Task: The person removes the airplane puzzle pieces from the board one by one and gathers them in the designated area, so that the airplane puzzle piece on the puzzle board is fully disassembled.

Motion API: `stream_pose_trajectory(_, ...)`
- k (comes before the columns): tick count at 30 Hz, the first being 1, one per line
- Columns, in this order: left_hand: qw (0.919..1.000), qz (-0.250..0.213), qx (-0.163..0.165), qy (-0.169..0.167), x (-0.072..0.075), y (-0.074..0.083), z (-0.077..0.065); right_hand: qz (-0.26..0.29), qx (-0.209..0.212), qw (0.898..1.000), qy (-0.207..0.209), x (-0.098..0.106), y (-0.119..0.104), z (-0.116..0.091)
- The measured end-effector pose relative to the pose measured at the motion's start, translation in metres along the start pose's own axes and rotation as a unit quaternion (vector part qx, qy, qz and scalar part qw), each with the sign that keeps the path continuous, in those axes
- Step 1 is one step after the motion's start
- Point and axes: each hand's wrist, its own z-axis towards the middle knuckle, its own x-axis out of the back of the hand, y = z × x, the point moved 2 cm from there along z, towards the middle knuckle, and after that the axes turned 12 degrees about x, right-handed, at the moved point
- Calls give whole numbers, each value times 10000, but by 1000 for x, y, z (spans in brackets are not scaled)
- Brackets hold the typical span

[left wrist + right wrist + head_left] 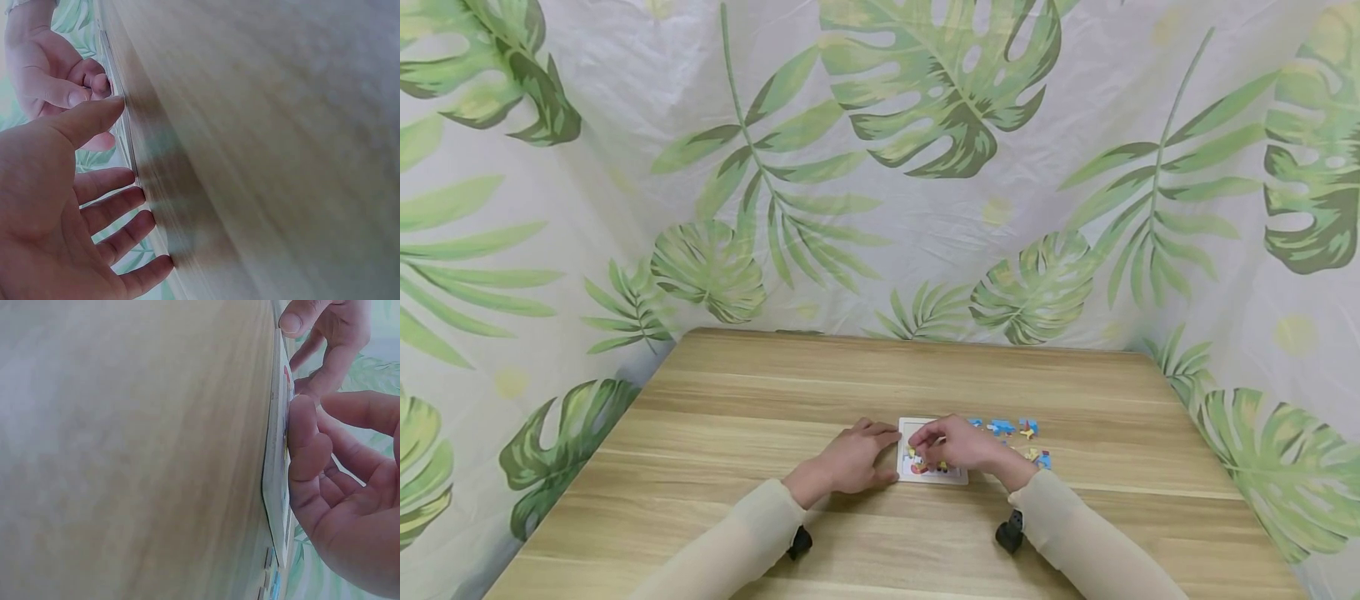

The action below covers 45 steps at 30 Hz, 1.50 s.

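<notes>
A white-framed jigsaw board (pixel 934 479) lies flat on the table, with a colourful picture partly filled inside its border. My left hand (pixel 855 458) rests at the board's left side, fingers spread and fairly straight, thumb and fingertips touching its edge. Over the board, my right hand (pixel 958 443) has its fingers curled, thumb and forefinger meeting in a pinch. What looks like a small puzzle piece (pixel 87 90) sits between them, almost wholly hidden. In the right wrist view, the curled fingers (pixel 307 447) are close against the board's face.
Several loose puzzle pieces (pixel 1002 427), blue and yellow, lie to the right of the board, some partly behind my right wrist. The wooden table (pixel 775 375) ends at a leaf-patterned cloth (pixel 805 208) that hangs behind and on both sides.
</notes>
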Motion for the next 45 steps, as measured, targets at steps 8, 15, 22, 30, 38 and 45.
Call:
stream_pose_trajectory(8,10000,9,5,-25,0,0,0,75,-28,10000,-12,-1,-2,0)
stream_pose_trajectory(15,10000,42,-18,-7,0,0,1,51,-16,10000,7,-1,-3,1)
stream_pose_trajectory(22,10000,12,-53,26,0,0,1,-139,26,9999,10,-2,-2,3)
stream_pose_trajectory(30,10000,-8,-61,11,1,1,1,-177,141,9997,17,-2,-4,1)
stream_pose_trajectory(38,10000,-36,-44,18,2,1,-1,1,107,9999,114,-3,-6,2)
stream_pose_trajectory(45,10000,-34,-23,-24,2,1,0,-84,126,9997,211,-4,-3,4)
